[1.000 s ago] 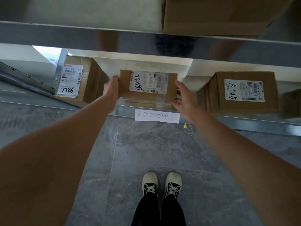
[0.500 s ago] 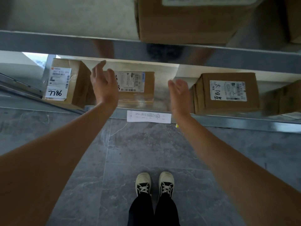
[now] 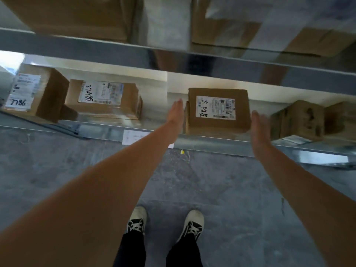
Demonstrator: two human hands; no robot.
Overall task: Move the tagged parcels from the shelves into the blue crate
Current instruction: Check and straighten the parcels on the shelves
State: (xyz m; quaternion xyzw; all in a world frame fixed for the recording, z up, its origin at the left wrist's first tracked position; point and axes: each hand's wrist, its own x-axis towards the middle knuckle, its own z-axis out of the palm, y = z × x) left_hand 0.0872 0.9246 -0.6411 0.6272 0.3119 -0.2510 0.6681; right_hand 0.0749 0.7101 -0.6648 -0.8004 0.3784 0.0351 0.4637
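Grey marbled floor [image 3: 221, 182]; white paper slip [image 3: 133, 136] on shelf front edge; pale sneakers [image 3: 192, 222].

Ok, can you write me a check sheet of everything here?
Surface: metal shelf above a grey tiled floor.
Job's things: labelled box between the hands; box marked 7786; labelled box beside it; blue crate not seen.
Clutter: blurred box at right; paper slip on the shelf edge.
Hands: left hand and right hand open, either side of the box, contact unclear.
Cables: nothing seen.
Surroundings: upper shelf boxes; shoes.
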